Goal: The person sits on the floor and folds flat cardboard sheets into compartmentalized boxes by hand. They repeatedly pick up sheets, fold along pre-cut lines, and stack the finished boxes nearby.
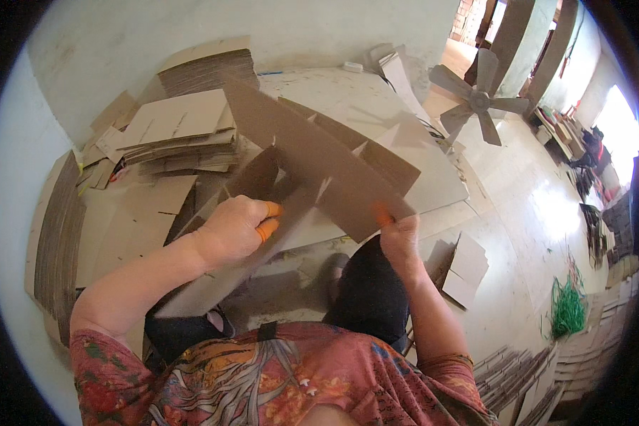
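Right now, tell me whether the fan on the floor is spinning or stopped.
Stopped, as far as one frame shows: the fan has each grey blade sharp and separate, with no motion blur.

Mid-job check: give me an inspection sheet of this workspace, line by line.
Surface: pale floor, dusty, with a flat grey board lying on it.
Job's things: slotted cardboard strips interlocked into a divider and held up over the lap.
Clutter: stacks of flat cardboard sheets, cardboard offcuts, green strapping.
Grippers: left hand grips a cross strip, orange fingertip covers on; right hand pinches the long strip's lower end.
Cables: thin dark cord on the floor near the fan.
Surroundings: floor fan, pale wall, bright doorway, cardboard stacked on edge.
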The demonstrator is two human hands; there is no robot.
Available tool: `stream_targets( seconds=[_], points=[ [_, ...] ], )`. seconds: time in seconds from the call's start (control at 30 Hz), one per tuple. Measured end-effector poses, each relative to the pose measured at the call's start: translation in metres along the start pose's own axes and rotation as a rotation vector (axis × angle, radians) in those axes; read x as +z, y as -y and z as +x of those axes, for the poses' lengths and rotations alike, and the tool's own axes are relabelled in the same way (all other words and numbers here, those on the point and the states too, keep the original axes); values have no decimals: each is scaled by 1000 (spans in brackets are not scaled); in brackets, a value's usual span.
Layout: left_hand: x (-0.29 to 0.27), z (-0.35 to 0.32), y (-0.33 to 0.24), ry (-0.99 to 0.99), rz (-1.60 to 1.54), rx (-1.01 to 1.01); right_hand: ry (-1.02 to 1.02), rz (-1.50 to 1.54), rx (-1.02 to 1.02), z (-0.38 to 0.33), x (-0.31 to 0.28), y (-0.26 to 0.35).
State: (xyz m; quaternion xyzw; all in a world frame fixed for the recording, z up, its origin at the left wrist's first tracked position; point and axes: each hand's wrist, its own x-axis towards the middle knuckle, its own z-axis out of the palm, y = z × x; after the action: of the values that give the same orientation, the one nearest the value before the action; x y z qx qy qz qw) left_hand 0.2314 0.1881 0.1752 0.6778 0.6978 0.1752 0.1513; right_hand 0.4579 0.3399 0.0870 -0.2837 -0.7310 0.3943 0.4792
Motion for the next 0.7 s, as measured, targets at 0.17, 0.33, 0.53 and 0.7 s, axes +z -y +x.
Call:
stream_targets(
  seconds=[0.17,0.33,0.53,0.7],
  points=[
    [9,0,3,-70,-39,108,51,100,98,-12,-2,-27],
    [-20,17,16,-313,240,13,75,117,116,-19,-13,-18],
    [-22,39,30,-322,321,-161,-28,-48,-84,-10,-25,34],
    [-27,48,36,-250,364,-266,149,-254,-273,-8,-36,39]
  ],
)
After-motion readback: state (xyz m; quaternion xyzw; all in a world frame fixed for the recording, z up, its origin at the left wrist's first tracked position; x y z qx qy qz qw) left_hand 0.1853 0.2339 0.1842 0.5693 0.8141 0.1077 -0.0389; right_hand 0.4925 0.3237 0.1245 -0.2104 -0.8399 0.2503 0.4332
